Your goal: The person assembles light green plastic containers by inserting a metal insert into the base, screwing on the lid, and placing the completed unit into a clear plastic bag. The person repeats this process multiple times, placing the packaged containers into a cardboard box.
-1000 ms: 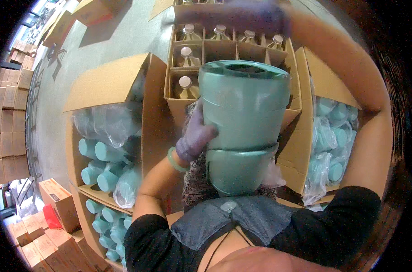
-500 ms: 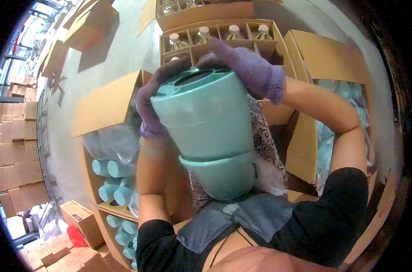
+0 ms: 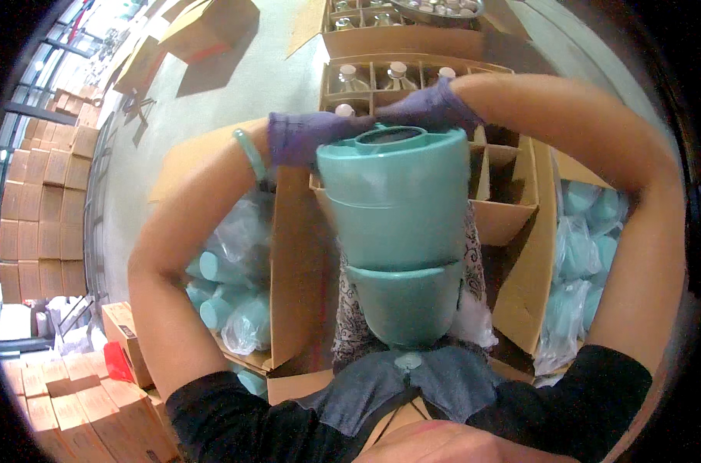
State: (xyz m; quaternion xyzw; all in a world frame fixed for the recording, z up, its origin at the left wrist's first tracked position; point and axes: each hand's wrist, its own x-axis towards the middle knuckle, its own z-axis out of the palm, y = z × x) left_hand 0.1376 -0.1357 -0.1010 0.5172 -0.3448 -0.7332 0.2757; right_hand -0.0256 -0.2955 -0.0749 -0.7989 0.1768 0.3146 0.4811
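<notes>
Left hand and right hand, grasp impossible to tell, seemingly work together beyond the tub's rim, next needing steadiness.

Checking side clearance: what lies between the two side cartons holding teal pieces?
In the head view, the teal container, whitish plastic and patterned clothing lie between the left carton and right carton.

Shiny round teal plastic tub: was leaning left, now straight.
Left hand in purple glove: went from tub's side to its far edge.
Right hand in purple glove: went there too.
</notes>
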